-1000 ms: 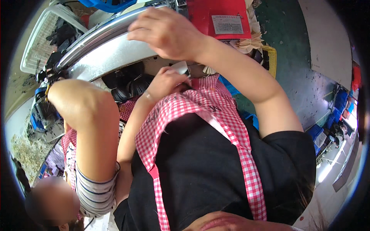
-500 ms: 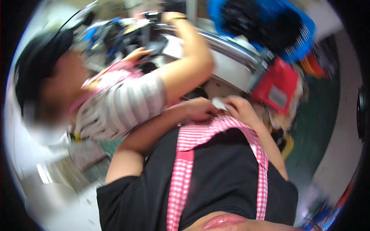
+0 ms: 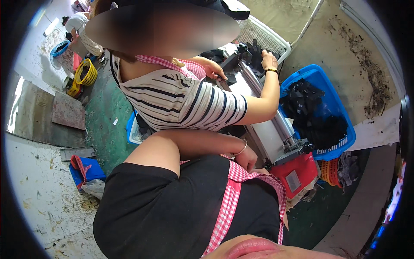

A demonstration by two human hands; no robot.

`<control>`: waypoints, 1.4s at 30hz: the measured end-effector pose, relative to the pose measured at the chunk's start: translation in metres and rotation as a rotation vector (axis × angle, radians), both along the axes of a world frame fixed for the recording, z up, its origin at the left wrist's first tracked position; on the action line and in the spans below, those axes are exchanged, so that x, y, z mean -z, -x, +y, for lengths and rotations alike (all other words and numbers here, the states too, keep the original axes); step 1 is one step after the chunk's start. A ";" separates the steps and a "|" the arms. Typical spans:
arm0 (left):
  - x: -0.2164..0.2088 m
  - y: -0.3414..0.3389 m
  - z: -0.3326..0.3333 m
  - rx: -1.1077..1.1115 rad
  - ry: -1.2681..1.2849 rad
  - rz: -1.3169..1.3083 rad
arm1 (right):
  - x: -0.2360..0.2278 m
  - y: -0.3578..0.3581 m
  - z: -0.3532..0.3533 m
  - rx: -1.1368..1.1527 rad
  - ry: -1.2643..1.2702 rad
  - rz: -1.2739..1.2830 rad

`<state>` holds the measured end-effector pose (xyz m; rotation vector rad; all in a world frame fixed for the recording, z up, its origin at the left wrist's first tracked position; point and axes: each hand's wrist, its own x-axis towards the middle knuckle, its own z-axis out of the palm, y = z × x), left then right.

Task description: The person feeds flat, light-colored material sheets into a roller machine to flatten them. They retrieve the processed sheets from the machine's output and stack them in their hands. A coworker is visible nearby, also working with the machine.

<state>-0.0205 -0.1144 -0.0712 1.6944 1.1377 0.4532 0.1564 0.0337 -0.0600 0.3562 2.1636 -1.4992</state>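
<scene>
- One hand, the left (image 3: 247, 159), is showing at the waist, a bracelet (image 3: 240, 148) circling the wrist, right beside the checked apron (image 3: 238, 173).
- Its fingers are curling downward; whether they're gripping cloth or anything else, the view isn't telling.
- What seems a sliver of the right hand (image 3: 261, 171) is peeping out close by; its fingers are hiding, so nobody can tell their state.
- And the apron itself is lying over the front of the black shirt (image 3: 151, 198), its upper edge bunching near the hands.
- Big change: the right arm, raised by the roller (image 3: 282, 127) a second ago, is no longer reaching there, so the handwork is apparently centring on the apron.
- The view is turning too: a co-worker in a striped top (image 3: 177, 97) is now filling the upper middle, one hand pinching a dark piece (image 3: 230, 78), the other hovering beyond the roller.
- Right of the roller, a blue basket (image 3: 350, 129) is holding black scraps (image 3: 304, 93).
</scene>
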 end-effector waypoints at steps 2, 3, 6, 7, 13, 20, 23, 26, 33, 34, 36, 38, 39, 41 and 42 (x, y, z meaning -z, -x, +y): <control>-0.011 -0.002 0.008 0.122 -0.081 0.163 | -0.001 -0.002 -0.003 0.046 0.034 -0.003; -0.015 -0.003 0.010 0.181 -0.118 0.247 | -0.001 -0.001 -0.004 0.064 0.050 -0.006; -0.026 -0.008 0.007 0.056 -0.043 0.334 | 0.000 0.002 -0.008 0.107 0.103 -0.021; -0.030 -0.009 0.004 0.004 -0.020 0.359 | 0.001 0.001 -0.008 0.122 0.121 -0.030; -0.031 -0.019 -0.003 -0.316 0.019 0.432 | 0.004 0.004 -0.016 0.203 0.225 -0.070; -0.017 -0.032 -0.009 -0.550 -0.195 0.457 | 0.014 0.028 0.008 0.425 0.375 -0.130; -0.014 -0.034 -0.009 -0.497 -0.057 0.487 | 0.035 0.019 0.012 0.399 0.436 -0.042; -0.018 -0.023 -0.007 -0.199 0.117 0.576 | 0.040 0.004 0.005 0.229 0.367 0.043; -0.020 -0.030 -0.010 -0.258 0.078 0.590 | 0.028 0.016 -0.017 -0.133 -0.025 0.040; -0.022 -0.031 -0.006 -0.234 0.060 0.601 | 0.028 0.019 -0.019 -0.077 -0.094 0.172; -0.012 -0.033 -0.001 -0.208 -0.116 0.601 | 0.041 0.011 -0.020 0.044 -0.237 0.419; -0.008 -0.032 0.002 -0.264 -0.228 0.647 | 0.057 0.016 -0.009 0.069 -0.382 0.334; -0.005 -0.036 0.001 -0.284 -0.278 0.654 | 0.065 0.012 -0.005 0.087 -0.447 0.273; -0.011 -0.029 0.000 -0.260 -0.033 0.518 | 0.066 0.006 -0.008 0.038 -0.276 0.172; 0.004 -0.020 0.001 -0.148 0.068 0.418 | 0.069 0.005 -0.011 0.010 -0.182 0.127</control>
